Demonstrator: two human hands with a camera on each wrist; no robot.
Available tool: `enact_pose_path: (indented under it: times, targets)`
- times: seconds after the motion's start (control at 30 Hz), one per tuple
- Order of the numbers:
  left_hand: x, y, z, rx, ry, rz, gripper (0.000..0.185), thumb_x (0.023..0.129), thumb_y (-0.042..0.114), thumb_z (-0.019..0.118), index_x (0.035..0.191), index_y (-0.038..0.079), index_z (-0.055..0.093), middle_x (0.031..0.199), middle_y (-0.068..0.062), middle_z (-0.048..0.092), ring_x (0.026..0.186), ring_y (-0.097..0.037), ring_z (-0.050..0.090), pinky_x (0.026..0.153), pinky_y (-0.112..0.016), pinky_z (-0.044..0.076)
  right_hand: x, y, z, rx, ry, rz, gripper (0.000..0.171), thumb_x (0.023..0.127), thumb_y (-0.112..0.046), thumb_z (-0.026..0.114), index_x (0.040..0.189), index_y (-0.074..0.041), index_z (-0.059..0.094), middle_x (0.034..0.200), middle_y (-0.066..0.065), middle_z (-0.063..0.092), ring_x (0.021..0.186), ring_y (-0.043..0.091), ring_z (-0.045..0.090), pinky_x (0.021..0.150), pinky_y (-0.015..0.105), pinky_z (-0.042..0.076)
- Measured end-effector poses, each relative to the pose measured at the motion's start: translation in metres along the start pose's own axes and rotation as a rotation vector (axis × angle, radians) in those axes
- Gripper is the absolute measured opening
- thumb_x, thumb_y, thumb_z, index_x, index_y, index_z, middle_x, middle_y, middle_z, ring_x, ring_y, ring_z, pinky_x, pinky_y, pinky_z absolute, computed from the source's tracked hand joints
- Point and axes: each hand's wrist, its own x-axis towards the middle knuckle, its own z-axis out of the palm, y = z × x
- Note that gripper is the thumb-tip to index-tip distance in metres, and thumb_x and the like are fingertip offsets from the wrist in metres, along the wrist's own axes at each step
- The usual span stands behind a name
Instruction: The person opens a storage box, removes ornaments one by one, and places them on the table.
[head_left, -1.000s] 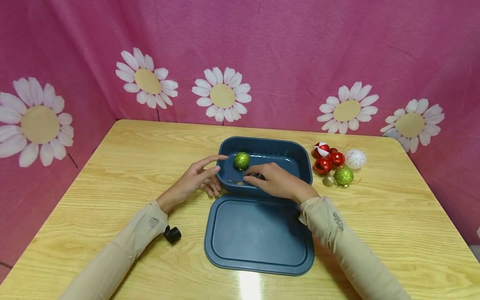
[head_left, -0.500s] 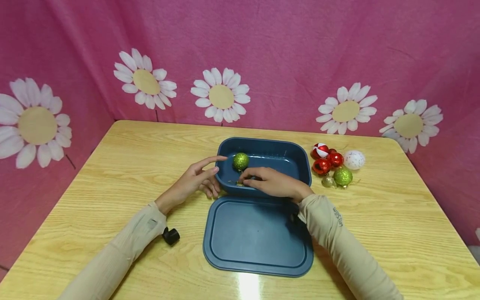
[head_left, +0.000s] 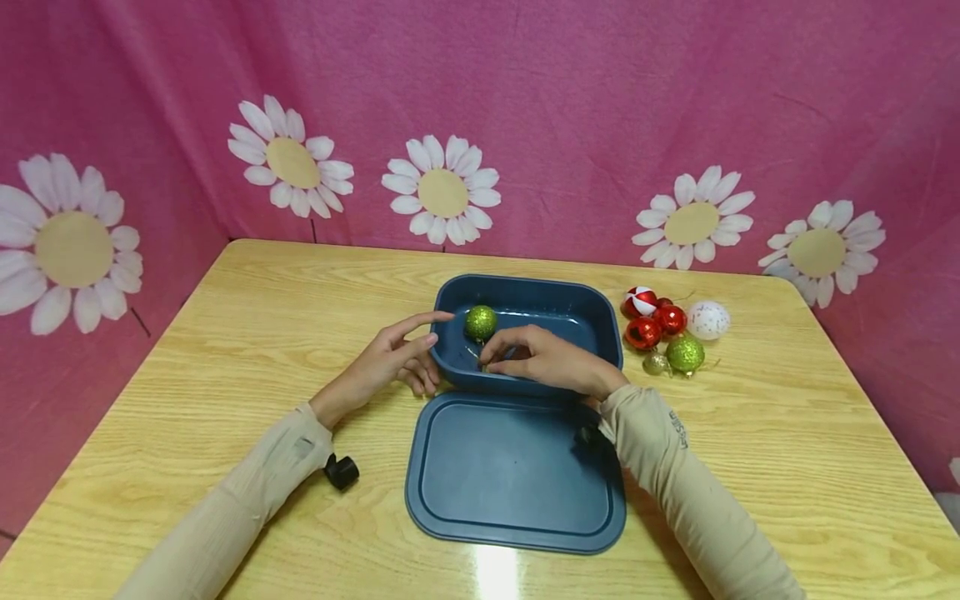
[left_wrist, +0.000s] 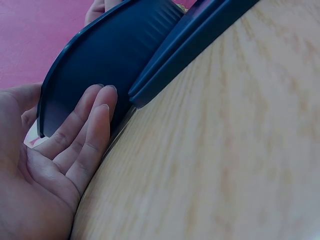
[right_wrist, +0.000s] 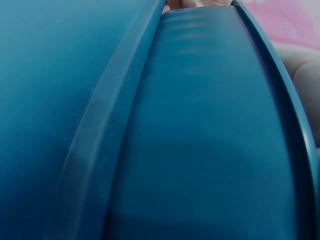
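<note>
A deep, round-cornered blue plastic tub (head_left: 525, 287) stood near the middle of the counter (head_left: 225, 333), a little toward its far edge. Its smooth outer wall was faintly ribbed near the corner in the left wrist view. The flat lid (head_left: 516, 475), same blue plastic with a raised rim, lay on the counter just in front of the tub, toward the near edge, its edge against the tub's wall.

The left hand (head_left: 386, 360) rested against the tub's left wall with its fingers (left_wrist: 90, 130) straight and pressed flat on the plastic, index finger lying along the rim; it gripped nothing.

The right hand (head_left: 551, 360) reached over the near rim into the tub, fingers (head_left: 498, 350) curled downward just beside a glittery green ball (head_left: 481, 322) lying near the tub's left inner wall. A thin gold loop showed beside the fingertips, but whether the hand pinched it could not be told.

Toward the right far corner of the counter lay a cluster of round ornaments: two shiny red balls (head_left: 658, 326), a red-and-white striped ball (head_left: 640, 299), a matte white ball (head_left: 708, 319), another glittery green ball (head_left: 685, 353) and a small gold ball (head_left: 657, 362).

A small black cap (head_left: 343, 472) lay by the left sleeve (head_left: 247, 492). The counter was glossy pale wood grain.
</note>
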Motion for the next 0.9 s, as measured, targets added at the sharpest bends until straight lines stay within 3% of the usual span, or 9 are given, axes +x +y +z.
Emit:
enact_pose_path:
  times: [0.17, 0.3, 0.57, 0.9]
  targets:
    - [0.001, 0.001, 0.0, 0.002, -0.002, 0.004, 0.043, 0.107, 0.028, 0.047, 0.15, 0.022, 0.044, 0.08, -0.025, 0.068, 0.064, -0.033, 0.07, 0.058, -0.042, 0.059, -0.002, 0.002, -0.001, -0.011, 0.061, -0.023, 0.022, 0.095, -0.002, 0.064, 0.116, -0.008, 0.068, 0.11, 0.003, 0.069, 0.091, 0.022, 0.066, 0.081, 0.034, 0.054]
    - [0.0, 0.001, 0.0, 0.002, -0.004, 0.001, 0.043, 0.107, 0.028, 0.047, 0.15, 0.022, 0.044, 0.08, -0.025, 0.068, 0.064, -0.032, 0.07, 0.058, -0.042, 0.059, -0.002, 0.002, -0.001, 0.001, 0.097, -0.021, 0.02, 0.095, -0.002, 0.065, 0.114, -0.01, 0.068, 0.107, 0.004, 0.07, 0.089, 0.022, 0.066, 0.077, 0.034, 0.056]
    - [0.0, 0.0, 0.0, 0.011, -0.006, 0.004, 0.043, 0.107, 0.027, 0.047, 0.15, 0.021, 0.044, 0.08, -0.025, 0.068, 0.063, -0.032, 0.07, 0.057, -0.04, 0.059, -0.004, 0.003, -0.007, 0.017, 0.163, -0.027, 0.023, 0.097, -0.007, 0.064, 0.118, -0.003, 0.069, 0.11, 0.008, 0.07, 0.092, 0.022, 0.069, 0.082, 0.035, 0.058]
    - [0.0, -0.001, 0.0, 0.001, -0.008, 0.011, 0.043, 0.107, 0.026, 0.048, 0.15, 0.022, 0.045, 0.08, -0.023, 0.069, 0.063, -0.029, 0.07, 0.056, -0.038, 0.059, -0.015, -0.002, -0.022, 0.036, 0.255, -0.009, 0.024, 0.097, -0.006, 0.063, 0.12, -0.001, 0.069, 0.114, 0.012, 0.071, 0.089, 0.035, 0.071, 0.08, 0.045, 0.059]
